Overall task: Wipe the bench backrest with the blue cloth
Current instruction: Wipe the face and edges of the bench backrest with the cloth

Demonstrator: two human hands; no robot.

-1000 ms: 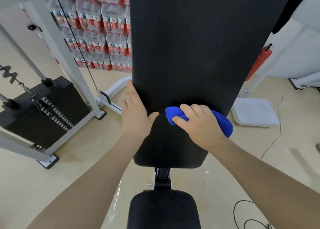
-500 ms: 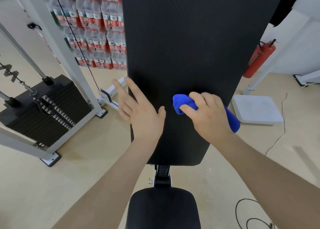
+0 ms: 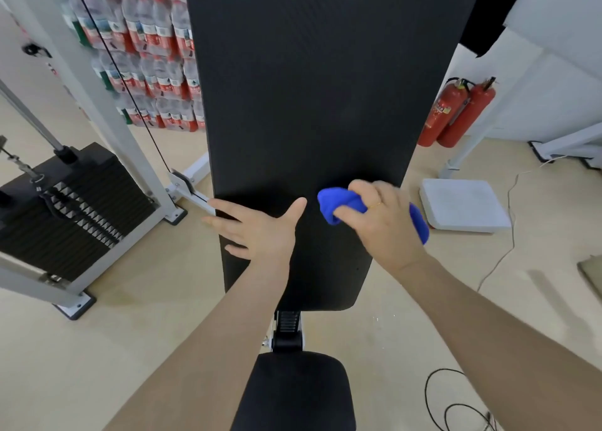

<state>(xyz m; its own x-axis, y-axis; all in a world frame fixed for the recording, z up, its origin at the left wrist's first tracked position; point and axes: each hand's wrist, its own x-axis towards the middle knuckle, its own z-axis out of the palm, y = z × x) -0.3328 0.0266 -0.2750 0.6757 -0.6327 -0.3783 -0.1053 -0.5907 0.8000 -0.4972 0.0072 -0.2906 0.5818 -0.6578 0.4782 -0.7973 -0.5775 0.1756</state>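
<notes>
Far left there's a black weight stack (image 3: 70, 209) in a white cable machine frame (image 3: 107, 111), w/ shrink-wrapped packs of water bottles (image 3: 153, 55) stacked behind it. Then the bench backrest (image 3: 319, 98) fills the middle: tall black pad, fine woven-looking texture, matte, tapering narrower toward its rounded bottom edge, w/ the black seat pad (image 3: 294, 394) just below it. Left hand (image 3: 260, 231) is laid flat on the lower left part of the pad, fingers spread wide and hanging over the left edge, holding nothing afaict. Right hand (image 3: 387, 225) is just beside it, fingers curled tight around the blue cloth (image 3: 338, 202), gold ring on one finger. Cloth is bright royal blue, bunched into a wad, sticking out both sides of the fist & pressed on the lower right of the backrest. Right of that, a white square platform (image 3: 465, 205) on the floor, and two red fire extinguishers (image 3: 456, 114) by the wall.
</notes>
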